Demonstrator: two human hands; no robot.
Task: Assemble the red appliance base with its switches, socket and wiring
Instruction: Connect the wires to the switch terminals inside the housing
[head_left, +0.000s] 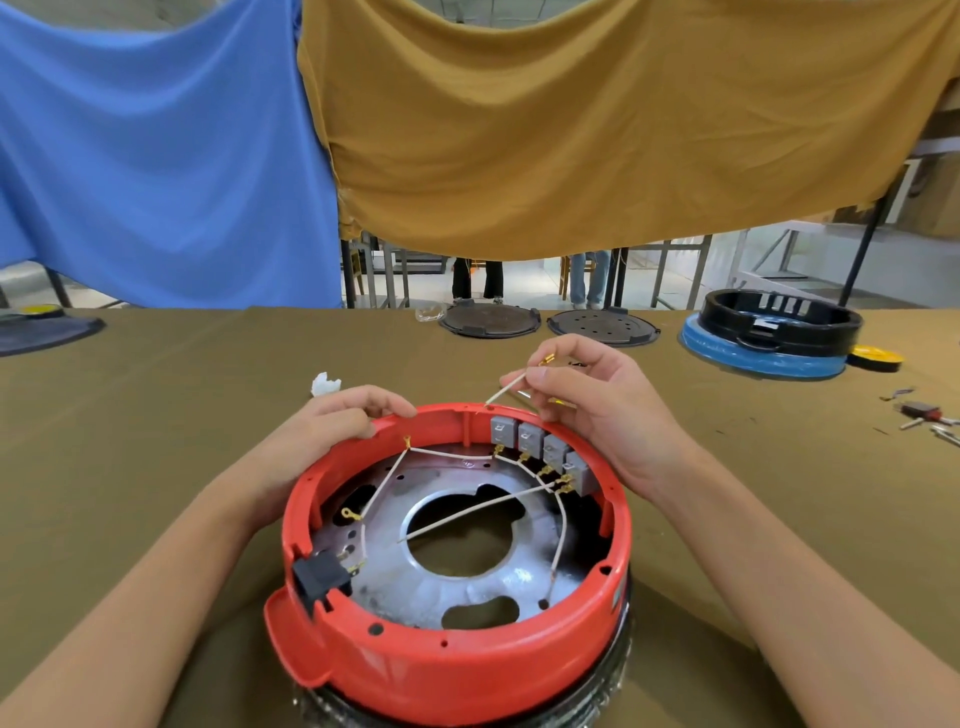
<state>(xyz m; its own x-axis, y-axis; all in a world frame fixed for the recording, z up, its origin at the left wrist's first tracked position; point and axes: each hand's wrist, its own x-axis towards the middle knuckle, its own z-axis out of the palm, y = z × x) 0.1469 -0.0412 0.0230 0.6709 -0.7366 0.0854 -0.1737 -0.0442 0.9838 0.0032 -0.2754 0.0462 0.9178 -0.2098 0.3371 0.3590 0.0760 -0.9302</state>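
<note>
Red base (452, 660) sat on the tabletop (156, 415), right in front of the person, open side up. Four grey switches (540, 447) were seated along the far-right wall, black socket (317, 574) at the near-left rim, several white leads (467, 512) already run between terminals. Left hand (332, 415) gripped the far rim, steadying. Right hand (587, 384) pinched a loose white wire (511, 387) with a brass terminal just above the switches. My read: mostly wired, that lead and some loose ends left. Terminal seating too small to judge; base's underside hidden.
</note>
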